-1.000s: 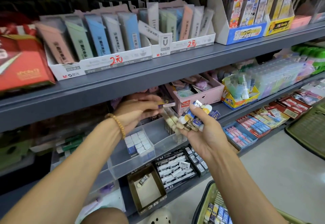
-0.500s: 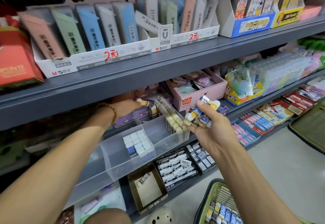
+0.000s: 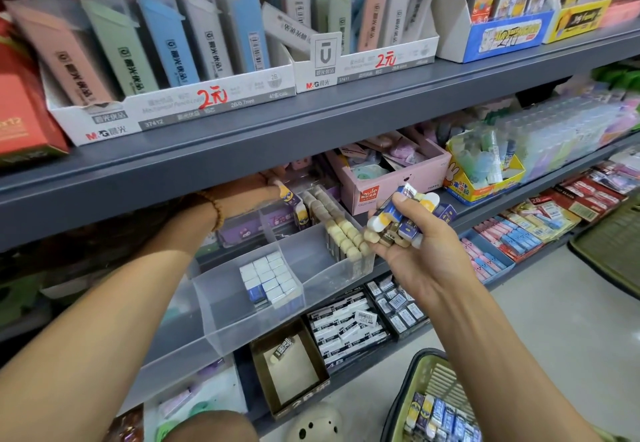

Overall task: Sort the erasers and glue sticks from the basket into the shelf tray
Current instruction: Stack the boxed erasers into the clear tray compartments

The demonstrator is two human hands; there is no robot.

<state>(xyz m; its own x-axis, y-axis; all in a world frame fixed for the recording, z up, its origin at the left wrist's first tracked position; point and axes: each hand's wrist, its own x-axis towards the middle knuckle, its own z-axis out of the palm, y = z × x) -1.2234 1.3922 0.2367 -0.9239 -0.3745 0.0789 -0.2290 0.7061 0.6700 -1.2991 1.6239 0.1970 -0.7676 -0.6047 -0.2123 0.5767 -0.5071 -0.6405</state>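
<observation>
Right hand [image 3: 420, 244] clutches spare erasers [image 3: 398, 219] as stock; left hand [image 3: 249, 187] (grip hidden under the shelf) reaches into tray [image 3: 242, 317].

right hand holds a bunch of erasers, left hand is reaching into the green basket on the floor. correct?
Half right. The right hand does hold a bunch of erasers, but the head view shows the left hand reaching under the shelf into the back of the clear shelf tray, not into the green basket.
</observation>
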